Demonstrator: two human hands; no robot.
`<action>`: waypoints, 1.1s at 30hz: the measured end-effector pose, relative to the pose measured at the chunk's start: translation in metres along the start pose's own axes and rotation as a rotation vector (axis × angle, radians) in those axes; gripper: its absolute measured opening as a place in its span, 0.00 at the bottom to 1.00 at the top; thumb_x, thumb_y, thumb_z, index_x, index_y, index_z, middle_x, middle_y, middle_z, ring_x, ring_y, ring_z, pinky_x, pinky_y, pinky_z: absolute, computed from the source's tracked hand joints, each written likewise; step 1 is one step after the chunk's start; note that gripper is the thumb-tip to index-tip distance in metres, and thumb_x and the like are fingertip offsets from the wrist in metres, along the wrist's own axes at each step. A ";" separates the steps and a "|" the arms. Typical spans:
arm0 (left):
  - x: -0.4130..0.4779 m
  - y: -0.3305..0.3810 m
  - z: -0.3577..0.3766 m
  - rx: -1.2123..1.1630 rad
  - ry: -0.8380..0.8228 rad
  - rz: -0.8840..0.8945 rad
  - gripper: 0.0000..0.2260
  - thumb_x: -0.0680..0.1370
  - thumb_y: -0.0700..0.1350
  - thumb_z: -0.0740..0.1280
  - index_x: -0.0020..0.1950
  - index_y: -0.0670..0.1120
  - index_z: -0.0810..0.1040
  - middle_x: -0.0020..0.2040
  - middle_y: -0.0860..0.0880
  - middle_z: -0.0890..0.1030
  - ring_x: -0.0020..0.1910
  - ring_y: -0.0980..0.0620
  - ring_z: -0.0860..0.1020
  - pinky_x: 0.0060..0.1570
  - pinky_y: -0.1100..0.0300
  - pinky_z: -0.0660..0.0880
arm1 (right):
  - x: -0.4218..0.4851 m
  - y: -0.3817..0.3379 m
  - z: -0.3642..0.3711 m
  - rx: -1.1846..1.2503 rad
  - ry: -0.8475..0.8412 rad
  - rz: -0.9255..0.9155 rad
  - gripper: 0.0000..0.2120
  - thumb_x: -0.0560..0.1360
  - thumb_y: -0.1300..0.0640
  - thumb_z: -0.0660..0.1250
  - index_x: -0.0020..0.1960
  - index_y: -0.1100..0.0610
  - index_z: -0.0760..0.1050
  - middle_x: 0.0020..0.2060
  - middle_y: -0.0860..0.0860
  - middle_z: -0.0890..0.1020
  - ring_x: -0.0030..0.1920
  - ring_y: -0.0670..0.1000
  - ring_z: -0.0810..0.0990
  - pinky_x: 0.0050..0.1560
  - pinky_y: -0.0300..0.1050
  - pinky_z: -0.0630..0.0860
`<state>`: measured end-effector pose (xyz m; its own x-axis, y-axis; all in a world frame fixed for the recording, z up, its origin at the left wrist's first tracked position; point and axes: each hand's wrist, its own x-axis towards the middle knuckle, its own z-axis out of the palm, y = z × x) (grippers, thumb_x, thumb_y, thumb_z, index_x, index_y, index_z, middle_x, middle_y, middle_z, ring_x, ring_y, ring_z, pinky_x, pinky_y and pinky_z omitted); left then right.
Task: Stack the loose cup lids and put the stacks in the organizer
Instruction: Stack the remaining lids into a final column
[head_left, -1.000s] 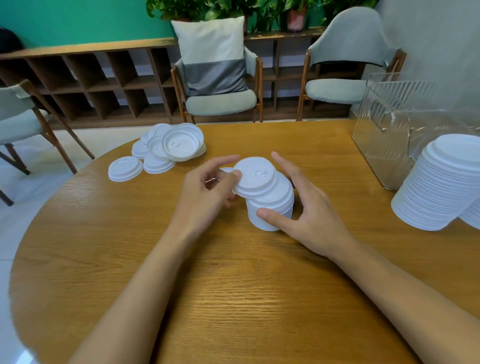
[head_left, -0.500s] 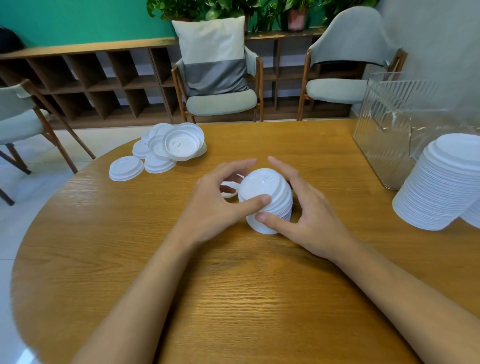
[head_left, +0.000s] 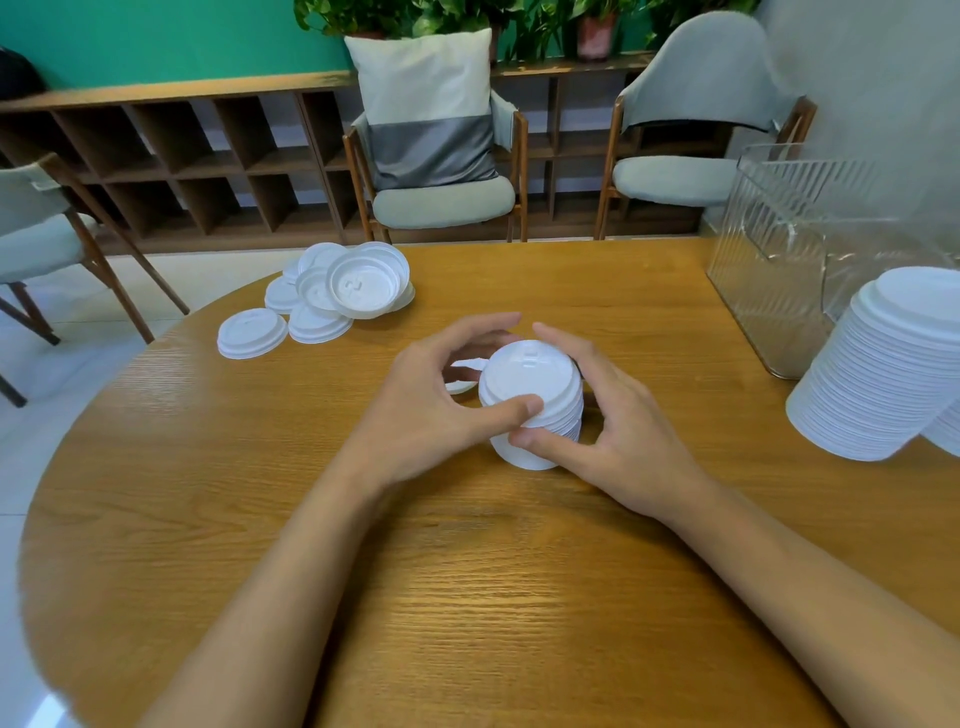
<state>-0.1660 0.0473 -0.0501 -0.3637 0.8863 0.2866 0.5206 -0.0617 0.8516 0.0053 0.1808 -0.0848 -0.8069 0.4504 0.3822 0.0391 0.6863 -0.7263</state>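
Observation:
A short stack of white cup lids (head_left: 530, 395) stands on the round wooden table (head_left: 467, 571) at its middle. My left hand (head_left: 441, 410) curls round the stack's left side, thumb on its near edge. My right hand (head_left: 608, 431) cups the right side, thumb at the stack's base. One loose lid (head_left: 460, 376) lies flat just behind my left fingers. A pile of several loose lids (head_left: 337, 293) sits at the far left of the table. The clear ribbed organizer (head_left: 789, 270) stands at the far right.
A tall leaning stack of lids (head_left: 893, 369) lies on the table at the right edge, in front of the organizer. Chairs and a low wooden shelf stand beyond the table.
My left hand set a lid on top of the stack, then closed round the stack's left side. The leaning top lids have been squared up between both hands.

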 end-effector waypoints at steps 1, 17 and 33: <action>0.000 0.001 0.001 0.036 0.037 0.014 0.30 0.70 0.50 0.83 0.71 0.55 0.79 0.60 0.57 0.84 0.63 0.55 0.81 0.64 0.48 0.79 | 0.000 0.000 -0.001 0.008 0.000 0.009 0.42 0.71 0.39 0.78 0.80 0.38 0.62 0.70 0.32 0.72 0.69 0.31 0.69 0.62 0.23 0.63; -0.001 -0.003 0.019 0.226 0.179 0.040 0.25 0.65 0.62 0.82 0.54 0.53 0.78 0.53 0.57 0.80 0.54 0.55 0.78 0.48 0.63 0.71 | 0.001 0.005 0.000 0.004 -0.001 0.004 0.42 0.69 0.40 0.79 0.79 0.43 0.68 0.65 0.42 0.77 0.66 0.42 0.74 0.61 0.28 0.68; 0.006 -0.052 -0.017 0.630 0.077 0.077 0.13 0.78 0.40 0.74 0.61 0.51 0.85 0.51 0.55 0.85 0.53 0.53 0.82 0.53 0.47 0.79 | 0.001 0.005 -0.005 -0.038 0.090 0.041 0.37 0.70 0.38 0.78 0.76 0.41 0.70 0.65 0.36 0.76 0.65 0.29 0.70 0.60 0.22 0.64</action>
<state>-0.2084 0.0475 -0.0850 -0.3492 0.8531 0.3877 0.8935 0.1785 0.4121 0.0075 0.1876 -0.0857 -0.7482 0.5270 0.4031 0.0951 0.6864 -0.7210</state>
